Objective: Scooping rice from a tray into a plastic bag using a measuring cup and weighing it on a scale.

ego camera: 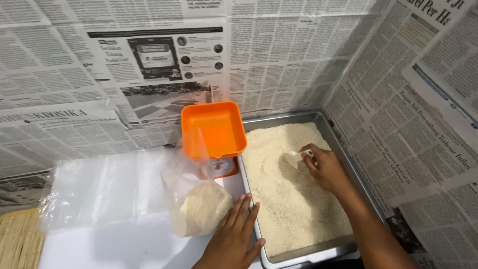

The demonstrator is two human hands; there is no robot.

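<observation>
The right hand [326,168] is clamped on a white scoop [295,158] dug into the rice [294,199] in the metal tray [348,164] — scooping, by the look. The left hand [234,236] lies flat, fingers together, on the counter [124,244] against a part-filled plastic bag [199,206], near the orange scale [214,130].

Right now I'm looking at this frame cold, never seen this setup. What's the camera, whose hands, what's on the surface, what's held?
There is no machine here: one camera sits on a person's head and looks down at their own two bare hands. The right hand holds a small white scoop in a metal tray filled with white rice. The left hand lies flat on the white table, holding nothing, with its fingers by a clear plastic bag partly filled with rice. Behind that bag stands a small scale with an orange pan. Further left lie clear plastic sheets and a stack of pale strips. Newspaper covers the walls.
</observation>
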